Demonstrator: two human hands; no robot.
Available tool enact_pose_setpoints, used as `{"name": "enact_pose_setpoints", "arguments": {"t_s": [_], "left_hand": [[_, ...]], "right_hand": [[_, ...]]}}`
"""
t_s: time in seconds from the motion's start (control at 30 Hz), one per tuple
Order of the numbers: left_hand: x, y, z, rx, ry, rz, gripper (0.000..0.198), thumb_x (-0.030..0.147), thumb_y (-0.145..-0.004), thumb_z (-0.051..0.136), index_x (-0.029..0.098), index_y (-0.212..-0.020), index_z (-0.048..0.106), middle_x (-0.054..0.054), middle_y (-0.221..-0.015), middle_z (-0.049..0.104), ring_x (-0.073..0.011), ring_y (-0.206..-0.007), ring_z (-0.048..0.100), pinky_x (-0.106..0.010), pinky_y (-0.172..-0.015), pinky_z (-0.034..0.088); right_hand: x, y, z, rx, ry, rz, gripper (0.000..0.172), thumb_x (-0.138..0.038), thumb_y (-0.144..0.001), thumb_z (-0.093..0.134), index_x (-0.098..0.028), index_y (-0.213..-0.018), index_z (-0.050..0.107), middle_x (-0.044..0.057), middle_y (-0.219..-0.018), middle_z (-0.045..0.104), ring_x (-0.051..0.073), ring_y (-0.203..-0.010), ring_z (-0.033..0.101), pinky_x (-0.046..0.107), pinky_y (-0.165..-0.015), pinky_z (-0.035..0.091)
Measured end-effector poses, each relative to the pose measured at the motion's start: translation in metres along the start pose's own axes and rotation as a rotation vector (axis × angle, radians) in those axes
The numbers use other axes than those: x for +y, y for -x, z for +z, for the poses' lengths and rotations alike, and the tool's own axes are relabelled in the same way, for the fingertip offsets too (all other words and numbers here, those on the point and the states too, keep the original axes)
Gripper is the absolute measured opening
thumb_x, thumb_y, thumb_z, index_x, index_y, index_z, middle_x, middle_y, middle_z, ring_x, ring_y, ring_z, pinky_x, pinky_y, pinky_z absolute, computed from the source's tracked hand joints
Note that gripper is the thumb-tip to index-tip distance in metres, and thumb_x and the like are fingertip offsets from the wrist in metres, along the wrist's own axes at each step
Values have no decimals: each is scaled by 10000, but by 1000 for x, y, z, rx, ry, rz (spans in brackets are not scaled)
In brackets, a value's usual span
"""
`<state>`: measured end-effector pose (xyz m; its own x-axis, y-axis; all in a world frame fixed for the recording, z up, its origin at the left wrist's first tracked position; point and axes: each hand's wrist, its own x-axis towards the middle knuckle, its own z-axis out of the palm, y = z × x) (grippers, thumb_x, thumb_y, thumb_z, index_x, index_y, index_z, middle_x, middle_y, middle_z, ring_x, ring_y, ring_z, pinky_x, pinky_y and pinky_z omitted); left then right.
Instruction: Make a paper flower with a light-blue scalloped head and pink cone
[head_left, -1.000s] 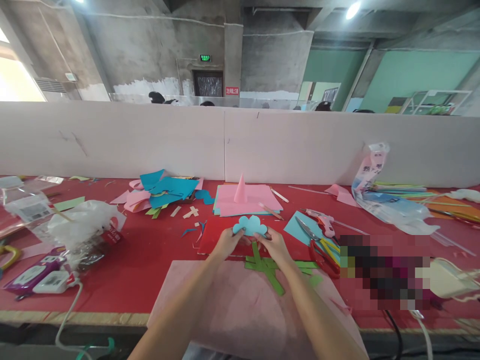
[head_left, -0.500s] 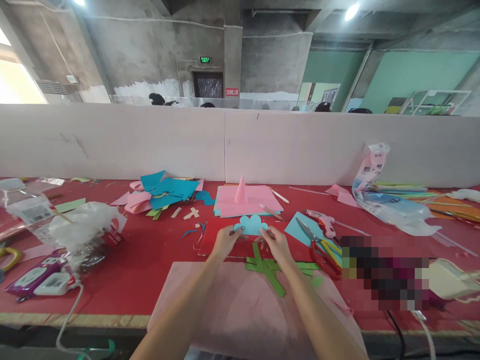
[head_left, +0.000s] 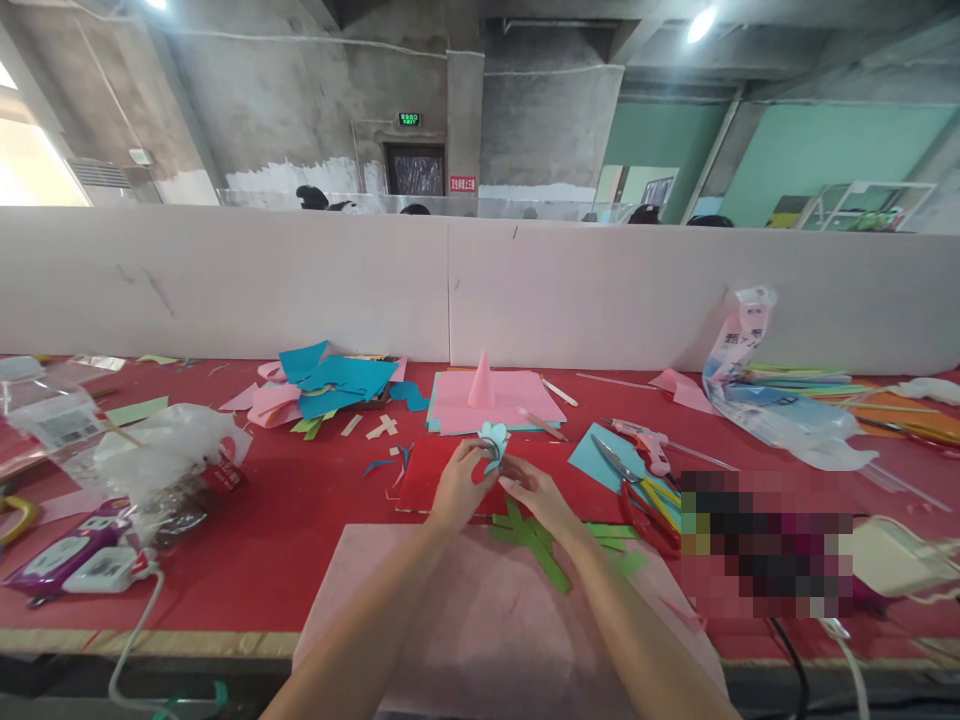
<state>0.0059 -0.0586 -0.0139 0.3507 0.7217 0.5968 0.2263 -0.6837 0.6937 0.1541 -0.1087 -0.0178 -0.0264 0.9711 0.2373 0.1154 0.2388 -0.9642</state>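
Note:
Both my hands meet over a red paper sheet [head_left: 427, 475] on the red table. My left hand [head_left: 459, 487] is curled round a light blue scalloped paper cutout [head_left: 493, 438], now rolled up so only a narrow part shows. My right hand [head_left: 534, 492] pinches the same cutout from the right. Crossed green paper strips [head_left: 541, 550] lie just below my right hand, partly on a large pale pink sheet [head_left: 480, 620].
A pink paper cone [head_left: 481, 380] stands on a pink paper stack [head_left: 517, 398]. Scissors [head_left: 630, 480] and a glue gun [head_left: 645, 440] lie to the right. Blue and pink scraps [head_left: 330, 385], plastic bags [head_left: 161, 445] and a power strip [head_left: 82, 560] are left. A white partition [head_left: 450, 290] backs the table.
The flat blue cutout held wide between both hands has been curled inward. My hands moved closer together, the left wrapping round it.

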Motion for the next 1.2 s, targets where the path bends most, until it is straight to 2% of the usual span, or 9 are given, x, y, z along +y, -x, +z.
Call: {"name": "enact_pose_setpoints", "arguments": {"t_s": [0.13,0.23,0.33,0.43,0.5,0.6,0.7,0.93,1.2], "left_hand": [[-3,4,5,-145,30,82,179,202,-721,579,233,-888,636,-85,-1242,467,-242,-1125,450,-411,-944,378],[-5,5,6,-172,42,72,213,168,-741,537,244,-908,644,-68,-1288,434,-249,-1181,401,-428,-987,335],[-9,1,4,-49,86,-26,279,175,-765,503,241,-1021,593,-69,-1276,438,-219,-1191,394,-409,-996,323],[-18,-6,0,83,179,-201,391,260,-752,541,222,-1139,496,-89,-1215,484,-207,-1130,451,-356,-886,421],[-26,-10,-2,113,290,-331,443,310,-734,559,187,-1151,472,-108,-1143,535,-193,-1014,530,-306,-780,466],[-33,-13,-3,30,369,-447,403,376,-706,567,132,-1026,540,-77,-875,627,-159,-763,591,-270,-667,477],[-30,-10,-2,-74,321,-437,327,413,-657,601,135,-830,602,-28,-726,633,-149,-675,579,-260,-648,464],[-18,-7,-3,-101,315,-457,350,466,-644,591,129,-736,619,-9,-635,631,-154,-596,579,-259,-613,450],[-20,-7,-2,-93,250,-456,354,461,-706,516,125,-712,626,-18,-589,639,-171,-588,598,-256,-596,442]], "right_hand": [[5,-1,-2,50,52,-5,377,-444,-750,555,-176,-1014,587,41,-955,631,202,-915,567,328,-815,450],[11,-2,-6,169,72,11,385,-486,-757,519,-162,-952,593,40,-866,637,203,-818,584,311,-709,481],[13,-3,-10,250,8,54,411,-521,-745,510,-175,-953,580,42,-823,650,208,-722,606,303,-592,493],[10,-3,-10,205,-51,95,387,-516,-734,529,-191,-937,575,49,-828,673,208,-654,618,288,-503,470],[8,-2,-9,158,-27,96,340,-497,-736,540,-188,-871,583,53,-806,683,202,-636,619,279,-500,456],[8,-1,-8,123,15,99,311,-483,-738,545,-182,-812,576,48,-741,682,191,-602,611,273,-499,448],[10,-1,-8,146,76,106,313,-496,-727,549,-184,-752,562,26,-650,660,173,-537,587,264,-480,439],[15,-4,-9,229,149,97,355,-539,-727,521,-186,-724,562,8,-604,641,148,-457,543,250,-438,417],[9,-1,-8,224,146,72,364,-547,-760,471,-194,-725,553,5,-592,635,146,-452,542,248,-431,415]]}}
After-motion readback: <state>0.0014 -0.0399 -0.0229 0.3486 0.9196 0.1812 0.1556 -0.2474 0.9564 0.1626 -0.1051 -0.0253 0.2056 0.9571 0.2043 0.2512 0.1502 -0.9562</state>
